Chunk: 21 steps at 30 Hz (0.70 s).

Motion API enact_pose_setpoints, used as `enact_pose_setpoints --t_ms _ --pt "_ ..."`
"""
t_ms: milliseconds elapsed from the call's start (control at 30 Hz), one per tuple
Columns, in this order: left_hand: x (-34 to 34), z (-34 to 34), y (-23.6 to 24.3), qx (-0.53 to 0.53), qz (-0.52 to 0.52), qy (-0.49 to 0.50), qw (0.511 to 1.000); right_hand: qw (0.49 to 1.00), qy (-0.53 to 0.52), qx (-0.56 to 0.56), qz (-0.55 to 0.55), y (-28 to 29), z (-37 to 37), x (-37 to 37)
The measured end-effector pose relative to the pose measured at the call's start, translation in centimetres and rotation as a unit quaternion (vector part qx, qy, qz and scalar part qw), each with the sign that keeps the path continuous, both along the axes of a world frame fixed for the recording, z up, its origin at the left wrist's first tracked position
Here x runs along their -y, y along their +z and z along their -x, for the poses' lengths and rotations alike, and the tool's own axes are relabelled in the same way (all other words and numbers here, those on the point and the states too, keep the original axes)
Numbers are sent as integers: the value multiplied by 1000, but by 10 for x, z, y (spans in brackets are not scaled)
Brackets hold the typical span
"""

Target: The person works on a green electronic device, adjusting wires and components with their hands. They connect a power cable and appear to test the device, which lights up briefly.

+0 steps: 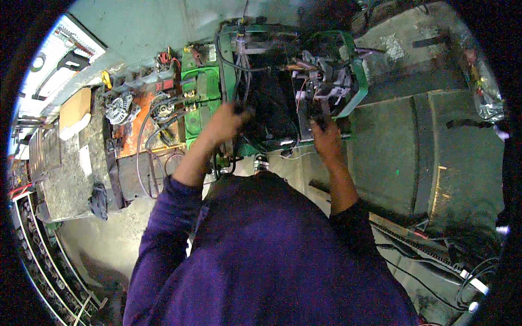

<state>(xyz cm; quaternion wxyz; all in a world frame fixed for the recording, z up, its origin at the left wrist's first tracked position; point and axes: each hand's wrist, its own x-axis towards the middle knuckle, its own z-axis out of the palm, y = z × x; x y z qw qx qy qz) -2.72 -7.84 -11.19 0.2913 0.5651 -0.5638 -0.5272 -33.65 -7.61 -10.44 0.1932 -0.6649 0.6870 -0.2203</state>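
A green-framed machine (359, 81) with a dark middle stands in front of me. My left hand (227, 122) is over its left side, close to hanging black cables. Its fingertips are smeared and lost against the dark interior. On the right side, my right hand (327, 137) is closed at a dark part just below a mounted metal unit (326, 79), which looks like an alternator or motor. What those fingers grip is too dark to make out. A thin orange wire (302, 91) runs beside the unit.
Green batteries (198, 117) stand left of the machine. Beyond them, an orange-topped bench (136, 130) bears a round finned alternator housing (119, 108), another opened alternator (162, 108) and clamp cables. A dark green-grey bench (383, 146) lies right. Cables (478, 277) trail at lower right.
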Motion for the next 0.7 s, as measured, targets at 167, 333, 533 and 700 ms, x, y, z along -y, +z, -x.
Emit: enact_pose_setpoints --t_ms 167,333,533,700 --pt "43 15 6 25 47 -48 997 996 28 64 -47 6 6 11" --pt "50 61 -5 -76 126 -137 980 984 38 153 -78 2 6 19" --pt "41 97 -19 -110 44 -85 989 973 80 203 -78 6 4 20" --pt "36 101 -20 -105 1 -60 993 975 108 165 -99 -9 4 28"
